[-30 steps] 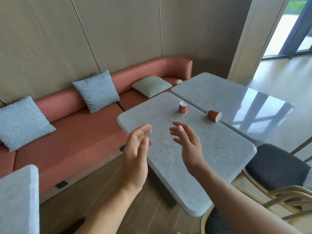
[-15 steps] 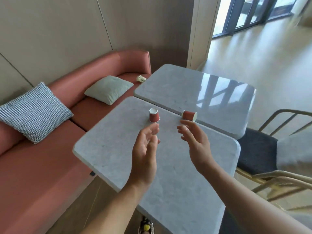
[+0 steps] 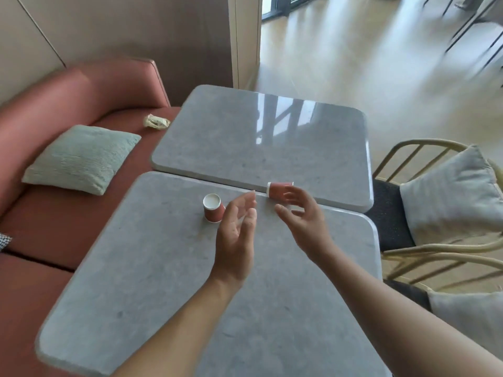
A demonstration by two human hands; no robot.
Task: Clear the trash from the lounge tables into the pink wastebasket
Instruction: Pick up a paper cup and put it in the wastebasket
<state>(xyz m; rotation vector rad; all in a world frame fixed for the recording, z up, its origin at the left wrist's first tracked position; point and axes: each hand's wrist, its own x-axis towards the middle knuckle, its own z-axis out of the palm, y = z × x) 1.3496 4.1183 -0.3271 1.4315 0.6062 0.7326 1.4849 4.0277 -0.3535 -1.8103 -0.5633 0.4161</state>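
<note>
Here, in the head view, two grey stone-topped tables stand edge to edge beside a red sofa point(image 3: 54, 219). The near table point(image 3: 163, 295) carries a small red paper cup point(image 3: 213, 210) that stands upright, its white top facing the camera, close to the seam between the tables. A second red cup point(image 3: 276, 189) lies on its side right at that seam, on the near edge of the far table point(image 3: 245, 137), with its white rim turned to the left.

Both forearms reach in from the bottom of the picture over the near table. The left hand point(image 3: 235, 240) is held on edge with its fingers straight and loosely spread, holding nothing; it sits just to the right of the standing cup and covers a sliver of its side. The right hand point(image 3: 304, 221) is wide too, its fingers point(image 3: 292, 195) gently curved and overlapping the lying cup; whether they touch it I cannot tell.

On the sofa seat lie a pale green cushion point(image 3: 81, 156) and, farther back by the corner of the far table, a crumpled light wrapper point(image 3: 156, 121). To the right a rattan chair point(image 3: 389, 213) with a dark seat holds a grey cushion point(image 3: 449, 194).
</note>
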